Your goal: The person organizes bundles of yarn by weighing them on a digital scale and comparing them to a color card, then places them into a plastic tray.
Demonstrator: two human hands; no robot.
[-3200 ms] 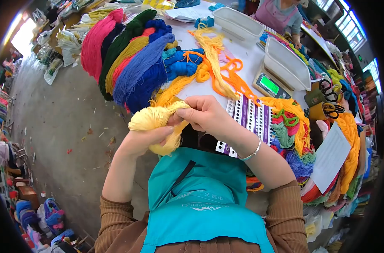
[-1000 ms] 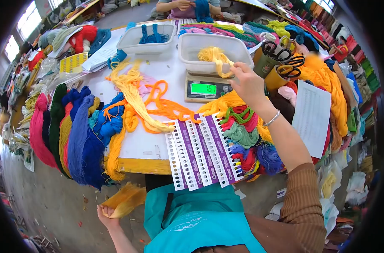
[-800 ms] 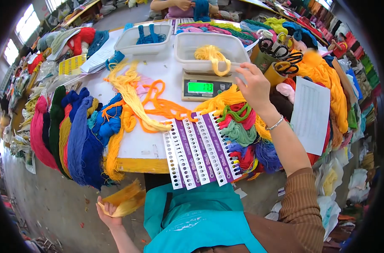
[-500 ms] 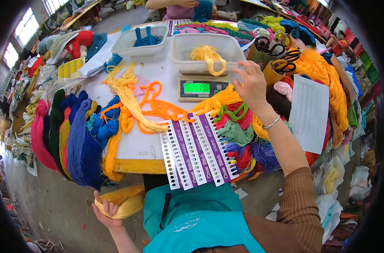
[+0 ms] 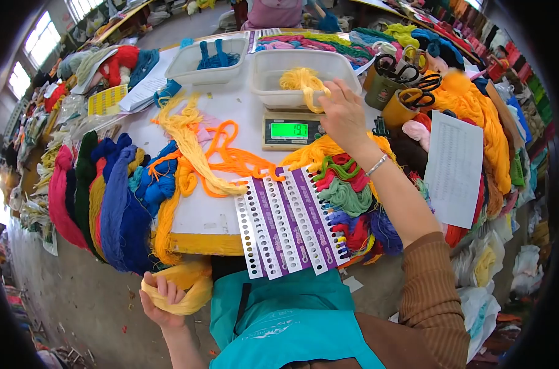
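My left hand [image 5: 164, 299] is closed around a pale yellow skein of thread [image 5: 193, 289], held low beside the table's front edge. Over the scale, my right hand [image 5: 346, 117] has its fingers bent at the loose end of a yellow thread bundle [image 5: 299, 80]. That bundle lies in a white plastic tub [image 5: 267, 94] and hangs over its front rim; the fingertips are partly hidden. Beneath the tub, the digital scale [image 5: 279, 144] has a lit green display. Purple-and-white punched thread cards [image 5: 279, 224] overlap at the table's front edge.
Coloured skeins [image 5: 116, 203] hang over the table's left edge. Pale yellow [image 5: 196, 147] and orange strands [image 5: 227, 154] lie mid-table. Scissors stand in cups [image 5: 397, 107] at right, near a printed sheet [image 5: 454, 166]. A second tub [image 5: 193, 74] holds blue thread. Another person [image 5: 273, 13] is across the table.
My right hand has moved left and down onto the yellow thread at the tub's rim. My left hand has shifted slightly right with its skein. The scale's reading has dropped slightly.
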